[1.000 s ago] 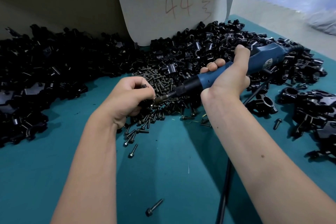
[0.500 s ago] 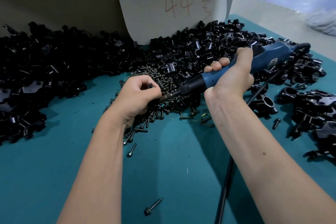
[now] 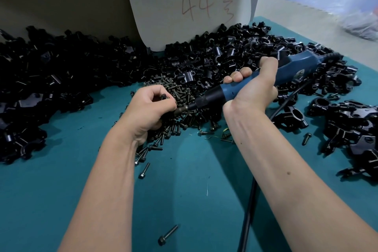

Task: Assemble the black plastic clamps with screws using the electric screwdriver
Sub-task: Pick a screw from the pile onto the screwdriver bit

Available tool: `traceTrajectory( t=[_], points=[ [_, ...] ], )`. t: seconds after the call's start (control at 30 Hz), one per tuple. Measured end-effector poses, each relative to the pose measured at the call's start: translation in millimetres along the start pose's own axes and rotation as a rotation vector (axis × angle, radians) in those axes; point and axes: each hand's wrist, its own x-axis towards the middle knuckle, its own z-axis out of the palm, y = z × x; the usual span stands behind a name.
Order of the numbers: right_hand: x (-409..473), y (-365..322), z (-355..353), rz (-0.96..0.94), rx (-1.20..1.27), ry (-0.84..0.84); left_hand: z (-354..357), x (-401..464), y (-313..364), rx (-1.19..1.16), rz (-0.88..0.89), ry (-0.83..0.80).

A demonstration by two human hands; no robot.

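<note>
1. Step in hand: driving a screw into a small clamp, judged from the bit tip of the electric screwdriver point(image 3: 255, 86) meeting the left hand point(image 3: 152, 106) directly over the screw pile point(image 3: 184, 108).
2. Left hand: fingers curled tight around a small dark part point(image 3: 163, 96), probably a clamp with its screw, though the fingers hide most of it.
3. Right hand point(image 3: 253, 92): wrapped fully around the blue screwdriver body, thumb up along the barrel; the cord trails toward the viewer from the pile.
4. Loose black clamps point(image 3: 225, 57) lie heaped just behind the screw pile on the teal table point(image 3: 184, 190); larger clamps point(image 3: 351, 129) lie well to its right.
5. Next move: keep the bit square in the screw head until seated.
</note>
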Motion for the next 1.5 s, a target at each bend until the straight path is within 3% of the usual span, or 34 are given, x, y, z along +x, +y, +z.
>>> traceTrajectory(
  t=[1.5],
  points=[
    [1,-3,3,0.038,-0.037,0.030,2,-6,3,0.016,-0.010,0.026]
  ],
)
